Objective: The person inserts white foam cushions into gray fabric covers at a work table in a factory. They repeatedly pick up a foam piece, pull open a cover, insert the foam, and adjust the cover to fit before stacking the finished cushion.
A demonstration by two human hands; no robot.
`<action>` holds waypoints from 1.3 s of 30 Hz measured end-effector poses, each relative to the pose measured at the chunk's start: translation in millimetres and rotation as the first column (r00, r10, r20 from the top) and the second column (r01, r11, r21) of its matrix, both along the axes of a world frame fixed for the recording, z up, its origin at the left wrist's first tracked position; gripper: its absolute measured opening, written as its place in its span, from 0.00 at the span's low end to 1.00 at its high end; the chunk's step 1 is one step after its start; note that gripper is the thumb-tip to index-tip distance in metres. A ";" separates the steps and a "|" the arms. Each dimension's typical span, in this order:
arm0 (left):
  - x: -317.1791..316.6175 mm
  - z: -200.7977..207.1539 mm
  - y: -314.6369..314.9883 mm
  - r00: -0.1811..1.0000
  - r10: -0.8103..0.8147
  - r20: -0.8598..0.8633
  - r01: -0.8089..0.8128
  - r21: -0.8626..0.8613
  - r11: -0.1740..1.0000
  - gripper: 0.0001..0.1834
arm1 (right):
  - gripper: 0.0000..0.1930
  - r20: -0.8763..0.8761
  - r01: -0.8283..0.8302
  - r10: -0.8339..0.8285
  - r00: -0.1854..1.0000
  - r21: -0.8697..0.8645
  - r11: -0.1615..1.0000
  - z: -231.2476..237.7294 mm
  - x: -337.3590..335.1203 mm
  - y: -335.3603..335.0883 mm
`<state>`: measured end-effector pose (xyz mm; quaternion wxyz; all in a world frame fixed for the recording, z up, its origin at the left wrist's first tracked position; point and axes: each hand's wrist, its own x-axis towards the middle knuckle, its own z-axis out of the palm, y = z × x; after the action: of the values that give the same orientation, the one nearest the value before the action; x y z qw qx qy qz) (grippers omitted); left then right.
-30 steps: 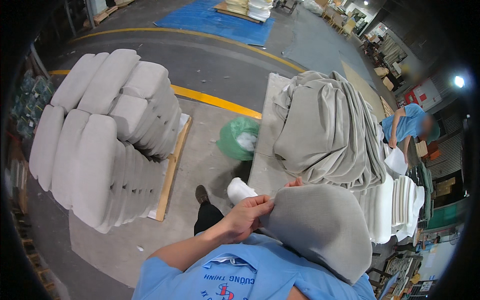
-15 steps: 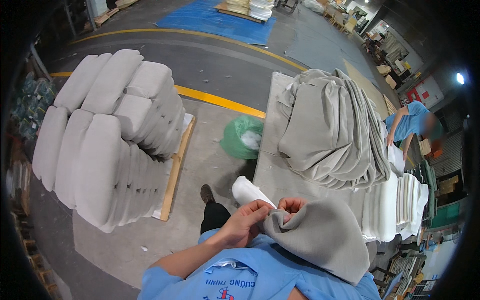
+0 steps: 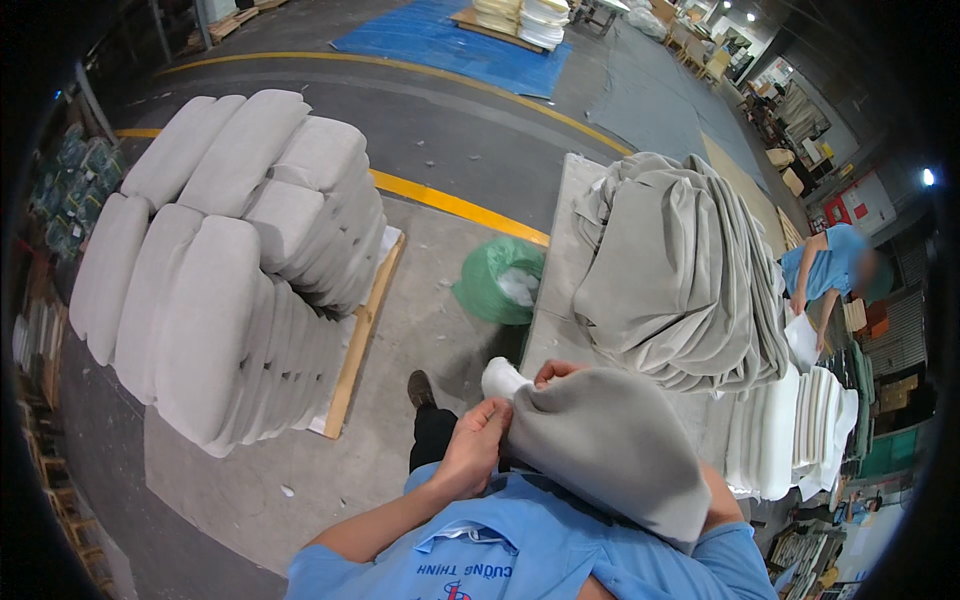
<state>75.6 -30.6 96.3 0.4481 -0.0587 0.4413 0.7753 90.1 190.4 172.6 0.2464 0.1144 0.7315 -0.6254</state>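
A grey fabric cushion cover lies across my front, bulging and bunched toward its left end. My left hand is closed, its fingertips pinching the edge at that left end. My right hand has its fingers curled over the cover's far edge; the rest of that hand is hidden behind the fabric. White padding sticks out just beyond my left hand, at the edge of the work table.
A heap of grey covers lies on the table, with white cushion pads at its near right. To the left, stuffed grey cushions are stacked on a pallet. A green bag stands between. A co-worker handles white material at the right.
My hands have moved apart along the cover's edge, the left one lower and to the left. The fabric between them is less bunched. The whole view has shifted slightly.
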 end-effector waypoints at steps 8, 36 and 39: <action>-28.2 -36.7 14.6 0.793 -0.164 -0.586 -0.217 -0.524 0.823 0.18 | 0.07 -0.350 -0.155 0.166 0.922 0.059 0.986 -37.1 -50.8 -0.3; -117.7 -114.1 40.0 0.686 -0.628 -0.368 0.565 -0.275 0.778 0.26 | 0.29 -0.181 0.673 -0.669 0.720 -0.048 0.738 61.5 248.0 45.4; -126.6 -111.8 58.4 0.627 -0.687 -0.367 0.590 -0.353 0.726 0.24 | 0.25 -0.218 0.793 -0.766 0.605 0.083 0.603 38.8 260.5 36.3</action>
<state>-51.0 27.8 -15.5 0.5643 0.2493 0.6031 0.5056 350.6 226.7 211.3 -0.1222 0.3928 0.6758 -0.6116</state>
